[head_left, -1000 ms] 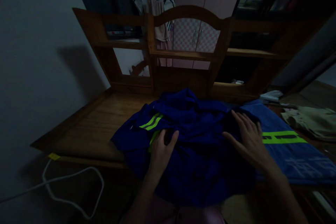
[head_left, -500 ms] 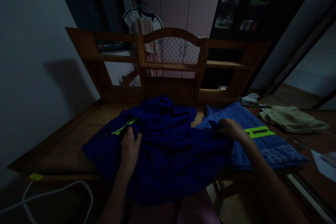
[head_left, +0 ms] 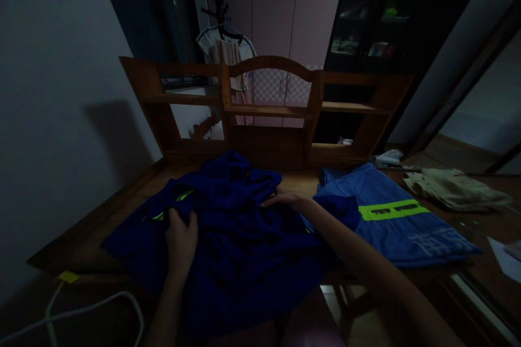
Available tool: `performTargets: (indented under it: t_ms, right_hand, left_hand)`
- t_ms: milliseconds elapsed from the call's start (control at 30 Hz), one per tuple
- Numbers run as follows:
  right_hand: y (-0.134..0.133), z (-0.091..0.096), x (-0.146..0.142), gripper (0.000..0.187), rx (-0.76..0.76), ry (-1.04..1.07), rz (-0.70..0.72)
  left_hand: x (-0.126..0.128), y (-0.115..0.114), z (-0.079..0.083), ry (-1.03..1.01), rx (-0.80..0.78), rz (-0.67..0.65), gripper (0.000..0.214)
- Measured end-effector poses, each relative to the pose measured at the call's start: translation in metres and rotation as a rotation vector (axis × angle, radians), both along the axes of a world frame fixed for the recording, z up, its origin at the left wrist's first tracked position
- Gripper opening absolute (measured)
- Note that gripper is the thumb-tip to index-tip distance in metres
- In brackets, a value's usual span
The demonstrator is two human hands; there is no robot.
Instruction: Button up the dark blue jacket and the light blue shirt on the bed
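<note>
A crumpled dark-blue garment (head_left: 252, 249) with narrow yellow-green strips lies spread over the wooden desktop and hangs over its front edge. It looks like a work jacket, but the folds hide its full shape. My left hand (head_left: 182, 238) is closed on the cloth at the left, just beside the strips. Farther right, my right hand (head_left: 287, 199) rests on the upper part of the cloth with its fingers stretched out to the left. One end of the dark-blue cloth lies on a folded lighter-blue garment (head_left: 378, 238) with a wide yellow-green band and pale lettering.
A wooden shelf unit (head_left: 268, 111) rises at the back of the desktop (head_left: 134, 195). Folded beige cloth (head_left: 451, 187) lies on the surface at right. A white cable (head_left: 93, 312) loops at front left. Clothes (head_left: 228, 51) hang on a stand behind.
My right hand has let go of the cloth's right end and moved left to its upper middle. My left hand has shifted slightly left and down, still gripping the cloth.
</note>
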State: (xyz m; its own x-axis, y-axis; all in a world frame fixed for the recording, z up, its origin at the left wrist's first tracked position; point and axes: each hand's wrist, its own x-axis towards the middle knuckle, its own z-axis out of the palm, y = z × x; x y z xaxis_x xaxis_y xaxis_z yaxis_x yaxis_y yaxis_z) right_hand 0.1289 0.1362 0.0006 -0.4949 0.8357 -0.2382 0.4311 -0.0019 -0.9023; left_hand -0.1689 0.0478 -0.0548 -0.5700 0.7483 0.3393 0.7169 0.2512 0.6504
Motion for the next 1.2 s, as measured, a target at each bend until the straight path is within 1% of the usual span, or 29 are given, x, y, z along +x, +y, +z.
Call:
performTargets:
  t_ms: [67,167,267,367,433,533,567,600,633,667,733,800,867,933,967,1000,1067,1100,1133,1167,1200]
  right_hand:
    - [0.002,-0.001,-0.013,0.045,-0.061,0.1,0.028]
    - [0.003,0.007,-0.017,0.038,-0.092,0.209,0.034]
    - [0.001,0.023,-0.014,0.04,-0.073,0.299,0.028]
    - [-0.006,0.048,-0.011,0.04,-0.02,0.397,-0.003]
    - [-0.01,0.069,-0.006,0.035,0.097,0.487,-0.061]
    - [-0.015,0.099,0.011,0.029,0.368,0.572,-0.138]
    - [-0.017,0.105,0.019,0.027,0.442,0.575,-0.15]
    - [-0.019,0.109,0.026,0.025,0.482,0.578,-0.16]
    - [-0.021,0.11,0.033,0.023,0.491,0.594,-0.177]
    - [-0.023,0.108,0.04,0.021,0.462,0.625,-0.207]
    - [-0.027,0.099,0.048,0.023,0.333,0.695,-0.283]
    - [-0.029,0.088,0.053,0.032,0.227,0.711,-0.356]
    - [-0.027,0.082,0.057,0.042,0.227,0.651,-0.409]
    - [-0.026,0.085,0.065,0.045,0.316,0.599,-0.481]
    - [-0.026,0.09,0.072,0.042,0.388,0.586,-0.528]
    - [-0.028,0.097,0.079,0.038,0.486,0.577,-0.58]
    - [-0.038,0.112,0.098,0.029,0.746,0.49,-0.686]
    - [-0.044,0.12,0.109,0.026,0.896,0.391,-0.733]
    - [-0.051,0.126,0.119,0.023,1.039,0.247,-0.775]
    - [-0.058,0.131,0.128,0.021,1.168,0.079,-0.818]
    - [-0.065,0.133,0.136,0.02,1.265,-0.096,-0.858]
  left_hand:
    - [0.0,-0.001,0.001,0.004,0.0,-0.01,0.035]
    - [0.001,-0.001,0.002,0.011,0.02,-0.028,0.031]
    - [0.003,0.001,0.001,0.024,0.019,-0.035,0.028]
    - [0.004,0.002,0.001,0.045,-0.009,-0.032,0.026]
    - [0.005,0.003,0.001,0.056,-0.009,-0.022,0.025]
    - [0.008,0.005,0.002,0.042,0.01,-0.036,0.025]
    - [0.009,0.006,0.003,0.027,0.018,-0.055,0.024]
    - [0.011,0.007,0.003,0.015,0.028,-0.073,0.024]
    - [0.013,0.009,0.004,0.011,0.038,-0.087,0.024]
    - [0.015,0.01,0.004,0.013,0.049,-0.094,0.025]
    - [0.018,0.011,0.005,0.029,0.07,-0.091,0.026]
    - [0.02,0.012,0.006,0.036,0.087,-0.092,0.026]
    - [0.02,0.011,0.006,0.019,0.081,-0.099,0.026]
    - [0.018,0.009,0.005,-0.008,0.072,-0.11,0.026]
    - [0.017,0.008,0.005,-0.025,0.076,-0.119,0.027]
    - [0.017,0.008,0.004,-0.043,0.082,-0.126,0.028]
    - [0.016,0.006,0.004,-0.061,0.094,-0.138,0.03]
    - [0.017,0.005,0.005,-0.058,0.091,-0.138,0.031]
    - [0.017,0.005,0.006,-0.046,0.082,-0.134,0.033]
    - [0.018,0.004,0.007,-0.031,0.073,-0.131,0.036]
    - [0.019,0.004,0.008,-0.02,0.067,-0.136,0.038]
